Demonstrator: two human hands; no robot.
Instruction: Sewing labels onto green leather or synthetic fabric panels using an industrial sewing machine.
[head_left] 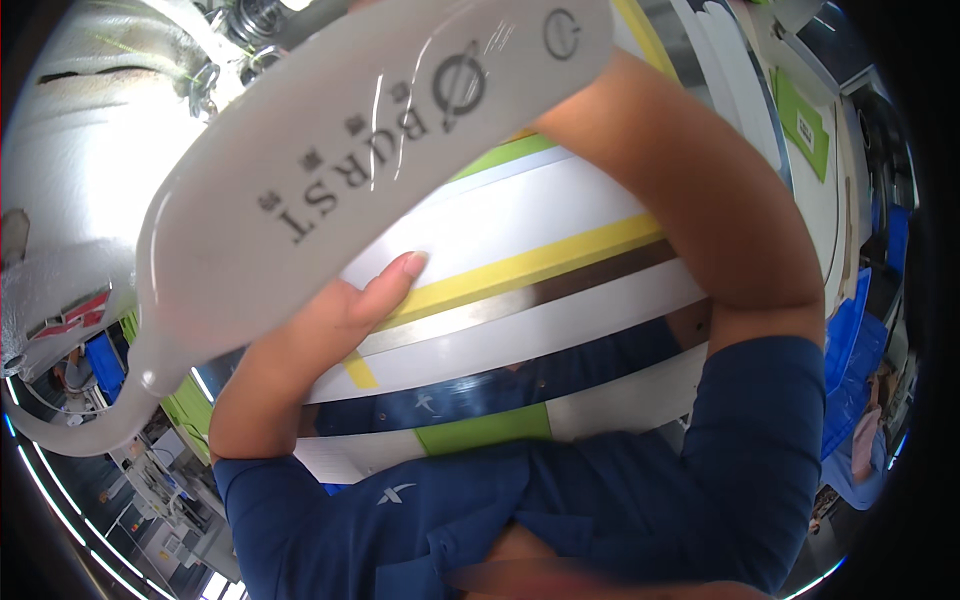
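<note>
A large, glossy, pale grey curved casing (300, 170) with dark print hangs close in front of me, and a thin curved arm runs from its lower left end. My left hand (355, 305) reaches under it, its thumb stretched out over the white panel (530, 215) beside a strip of yellow tape (540, 262). The other left fingers are hidden behind the casing. On the right, my right forearm (700, 180) bends up and in, and the hand is hidden behind the casing. A green strip (510, 155) shows past the white panel.
Nearer my body, a shiny metal band (450, 405) and a green piece (485, 430) run along the table edge. A white machine body (80, 170) stands at the upper left. At the right are a green packet (800, 125) with a label and blue bags (850, 350).
</note>
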